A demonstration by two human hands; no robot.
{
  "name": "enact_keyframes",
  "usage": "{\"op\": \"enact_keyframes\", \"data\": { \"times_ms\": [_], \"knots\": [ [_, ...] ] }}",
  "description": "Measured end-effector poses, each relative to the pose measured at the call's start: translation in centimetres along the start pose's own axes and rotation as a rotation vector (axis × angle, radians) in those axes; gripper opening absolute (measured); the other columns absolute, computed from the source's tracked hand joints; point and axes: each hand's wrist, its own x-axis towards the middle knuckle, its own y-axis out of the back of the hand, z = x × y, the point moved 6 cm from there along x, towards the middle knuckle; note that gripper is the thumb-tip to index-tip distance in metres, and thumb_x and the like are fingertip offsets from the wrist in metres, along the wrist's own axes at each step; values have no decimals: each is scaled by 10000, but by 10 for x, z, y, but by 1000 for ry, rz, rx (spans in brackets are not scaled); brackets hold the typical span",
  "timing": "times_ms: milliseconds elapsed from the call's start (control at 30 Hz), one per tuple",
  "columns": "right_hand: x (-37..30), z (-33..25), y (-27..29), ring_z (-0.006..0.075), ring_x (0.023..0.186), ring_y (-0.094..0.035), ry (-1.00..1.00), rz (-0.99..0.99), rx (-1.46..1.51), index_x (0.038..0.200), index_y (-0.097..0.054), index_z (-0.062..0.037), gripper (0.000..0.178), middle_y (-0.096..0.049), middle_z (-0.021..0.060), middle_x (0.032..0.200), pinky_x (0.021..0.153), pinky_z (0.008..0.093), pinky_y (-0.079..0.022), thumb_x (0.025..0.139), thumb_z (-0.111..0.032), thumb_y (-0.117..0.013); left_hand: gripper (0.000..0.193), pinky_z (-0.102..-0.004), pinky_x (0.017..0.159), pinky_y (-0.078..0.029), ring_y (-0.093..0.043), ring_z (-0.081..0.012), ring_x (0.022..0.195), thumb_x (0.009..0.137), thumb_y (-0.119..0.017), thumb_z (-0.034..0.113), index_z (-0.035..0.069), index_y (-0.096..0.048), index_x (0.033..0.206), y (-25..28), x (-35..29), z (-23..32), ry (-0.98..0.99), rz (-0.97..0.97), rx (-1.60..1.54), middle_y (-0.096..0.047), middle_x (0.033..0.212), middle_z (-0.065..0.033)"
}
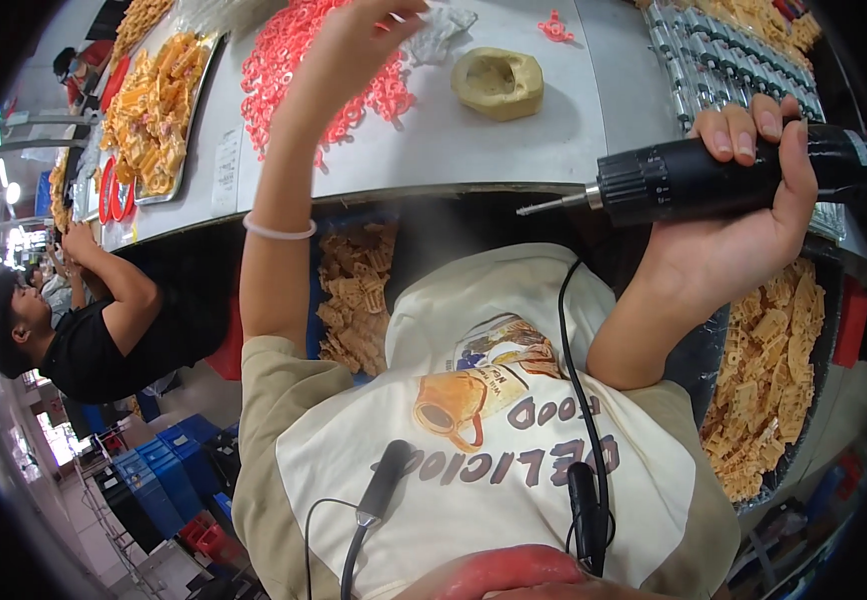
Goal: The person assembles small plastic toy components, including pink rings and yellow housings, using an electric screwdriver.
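Note:
My right hand (744,200) is wrapped round a black electric screwdriver (684,182), whose bit points left over the table's front edge. At the top edge, my left hand (386,18) is above the far side of a pile of small pink-red plastic parts (379,95). Its fingers are drawn together and partly cut off by the frame; what is between them is not clear. Between the hands, a yellowish block with a hollow in its top (499,85) sits on the white table (424,150). One loose cluster of pink-red parts (555,27) lies beyond it.
Clear tube-like pieces with dark ends (734,60) stand in rows at the upper right. Orange-tan plastic parts fill a tray (189,130) at left and a bin (769,380) at lower right. Crumpled clear plastic (441,35) lies by my left hand. A co-worker (84,320) works at far left.

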Motion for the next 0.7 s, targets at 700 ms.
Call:
{"op": "enact_keyframes", "data": {
  "times_ms": [700],
  "knots": [
    [0, -5, -9, 135, 700, -456, 104, -66, -3, 1007, -473, 8, 210, -467, 50, 827, 667, 277, -407, 850, -79, -581, 223, -286, 542, -476, -623, -200, 624, 668, -768, 20, 35, -669, 868, -43, -99, 121, -375, 381, -293, -636, 735, -61]
  ]
}}
